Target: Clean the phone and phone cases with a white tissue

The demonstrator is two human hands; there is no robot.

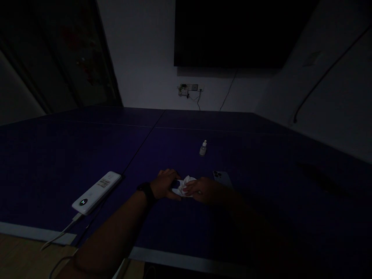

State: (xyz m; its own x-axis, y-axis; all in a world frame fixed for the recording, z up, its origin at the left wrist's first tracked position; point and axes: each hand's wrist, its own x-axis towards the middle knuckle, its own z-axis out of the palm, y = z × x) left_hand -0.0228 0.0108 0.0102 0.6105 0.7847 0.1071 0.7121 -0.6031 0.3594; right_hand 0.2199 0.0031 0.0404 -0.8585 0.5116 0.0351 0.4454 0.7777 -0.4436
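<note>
My left hand (166, 184), with a dark band on its wrist, grips the left end of a small flat object with a white rim (176, 191). Its exact kind is hard to make out in the dim light. Pressed onto that object is a crumpled white tissue (184, 183), pinched in the fingers of my right hand (205, 190). The right hand covers the object's right end. Just behind my right hand lies a phone (223, 178), camera side up, partly hidden by the hand and forearm. Farther off stands a small dropper bottle (202, 149) with a white top.
A white power bank (97, 193) with a lit display lies at the left, a cable (59, 235) running from it over the table's near edge. The blue table (174, 151) reaches toward a wall with sockets (190, 88) and a large dark screen (232, 35).
</note>
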